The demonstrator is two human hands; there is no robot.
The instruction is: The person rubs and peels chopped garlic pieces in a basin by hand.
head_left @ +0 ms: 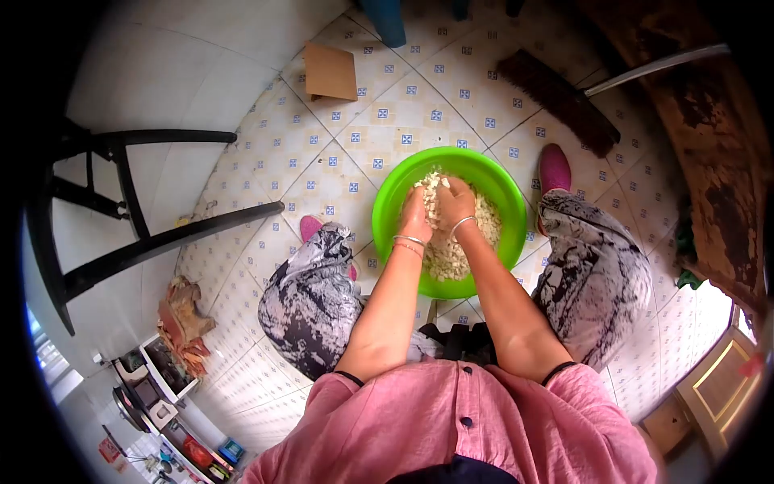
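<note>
A bright green basin (513, 189) stands on the tiled floor between my feet, holding many small pale crumbly pieces (448, 262). Both hands are inside it, side by side near its middle. My left hand (415, 214) is cupped at the left of a heap of the pieces, its fingers bent toward the far side. Close to its right, my right hand (458, 202) has its fingers curled around some of the same pieces. Pale bits show between the two hands. Each wrist wears a bracelet.
A broom (560, 101) lies at the upper right, near a brown wooden piece of furniture (721, 169). A cardboard piece (330, 73) is on the floor at the upper left. Black metal legs (173, 250) reach in from the left. A door (720, 383) stands at the lower right.
</note>
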